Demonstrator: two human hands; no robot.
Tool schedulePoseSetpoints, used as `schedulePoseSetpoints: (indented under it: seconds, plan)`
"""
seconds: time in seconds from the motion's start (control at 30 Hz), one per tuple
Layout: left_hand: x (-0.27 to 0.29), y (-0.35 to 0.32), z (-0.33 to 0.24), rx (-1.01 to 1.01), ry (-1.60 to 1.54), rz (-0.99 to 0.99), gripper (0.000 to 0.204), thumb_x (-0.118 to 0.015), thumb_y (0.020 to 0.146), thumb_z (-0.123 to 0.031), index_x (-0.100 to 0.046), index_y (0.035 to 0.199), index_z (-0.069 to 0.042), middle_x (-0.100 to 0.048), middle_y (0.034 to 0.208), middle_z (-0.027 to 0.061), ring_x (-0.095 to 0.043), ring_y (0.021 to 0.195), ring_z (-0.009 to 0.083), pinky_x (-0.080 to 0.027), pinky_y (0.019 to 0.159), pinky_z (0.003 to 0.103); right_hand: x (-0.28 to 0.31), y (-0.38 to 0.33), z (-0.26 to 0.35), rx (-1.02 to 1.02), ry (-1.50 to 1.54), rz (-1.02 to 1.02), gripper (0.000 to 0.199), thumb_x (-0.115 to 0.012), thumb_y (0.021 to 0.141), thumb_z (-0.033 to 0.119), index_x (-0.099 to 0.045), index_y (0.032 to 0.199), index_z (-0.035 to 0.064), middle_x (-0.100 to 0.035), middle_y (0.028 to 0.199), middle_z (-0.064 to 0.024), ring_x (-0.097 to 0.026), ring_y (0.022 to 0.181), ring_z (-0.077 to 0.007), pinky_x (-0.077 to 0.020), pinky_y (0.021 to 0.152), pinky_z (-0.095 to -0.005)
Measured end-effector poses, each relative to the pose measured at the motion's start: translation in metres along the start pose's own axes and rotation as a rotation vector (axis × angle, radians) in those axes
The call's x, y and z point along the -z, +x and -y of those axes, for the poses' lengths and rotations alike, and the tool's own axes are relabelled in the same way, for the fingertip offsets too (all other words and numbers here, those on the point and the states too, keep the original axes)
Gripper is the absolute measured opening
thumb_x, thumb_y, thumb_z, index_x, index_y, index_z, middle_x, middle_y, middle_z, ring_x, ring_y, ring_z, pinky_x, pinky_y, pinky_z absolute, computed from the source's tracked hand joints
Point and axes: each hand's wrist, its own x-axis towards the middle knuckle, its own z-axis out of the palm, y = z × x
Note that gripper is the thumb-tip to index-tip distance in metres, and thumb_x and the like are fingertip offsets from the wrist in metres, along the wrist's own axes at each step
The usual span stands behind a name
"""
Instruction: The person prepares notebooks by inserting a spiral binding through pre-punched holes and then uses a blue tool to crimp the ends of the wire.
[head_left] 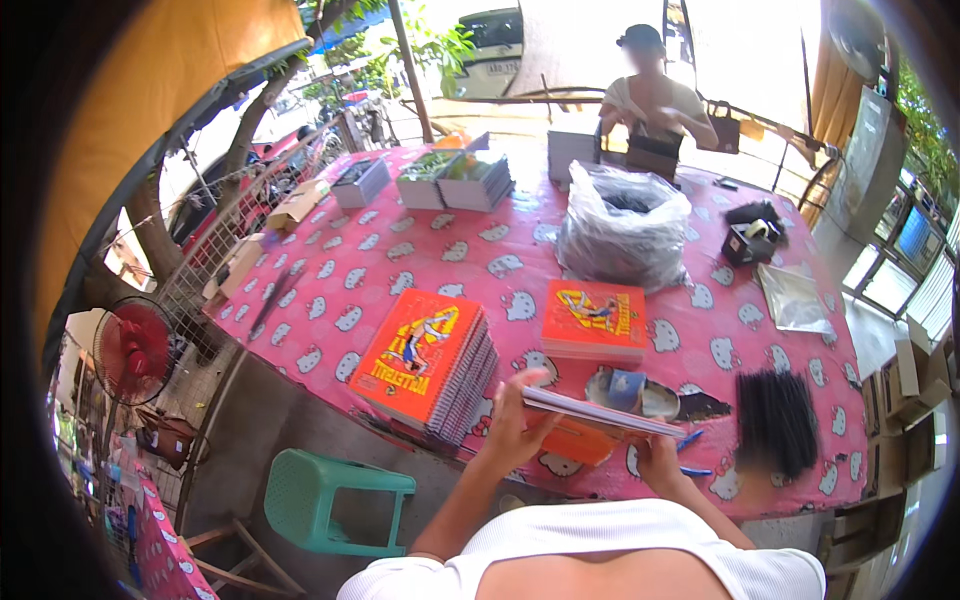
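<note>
Both hands hold notebook (590,415) flat, long axis left-right: left hand (515,425) grips left end, right hand (660,458) under right end; stack (425,360) just left.

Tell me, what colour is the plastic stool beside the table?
The stool is mint green, seen best in the head view, lower left of the pink-clothed table.

Notebook stack (428,362) lies near-left on bench (400,250); second stack (594,320) to its right. Plastic bag (624,235) sits behind the second stack. Bundle of sticks (777,422) near-right. Stool (330,500) on floor, left, before the bench.
</note>
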Motion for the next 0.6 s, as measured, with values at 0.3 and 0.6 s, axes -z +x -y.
schedulePoseSetpoints:
  seconds: [0.3, 0.6]
  plan:
    - [-0.036, -0.004, 0.002, 0.404, -0.582, -0.548, 0.082, -0.070, 0.083, -0.035, -0.024, 0.141, 0.001, -0.041, 0.132, 0.0152, -0.040, 0.125, 0.0216, -0.030, 0.106, 0.034, -0.009, -0.010, 0.016, -0.067, 0.166, 0.037, 0.056, -0.068, 0.072, -0.002, -0.042, 0.122, -0.0005, -0.055, 0.112, -0.0177, -0.055, 0.105, -0.0315, -0.0425, 0.091, -0.0392]
    - [-0.033, 0.010, 0.019, 0.432, -0.552, -0.456, 0.057, -0.060, 0.091, -0.023, -0.036, 0.136, 0.003, -0.048, 0.129, 0.0158, -0.047, 0.119, 0.0199, -0.038, 0.099, 0.029, 0.119, 0.024, -0.056, -0.331, -0.530, -0.057, 0.039, -0.074, 0.071, 0.017, -0.057, 0.101, -0.0005, -0.057, 0.104, -0.0169, -0.056, 0.101, -0.0350, -0.0483, 0.081, -0.0406]
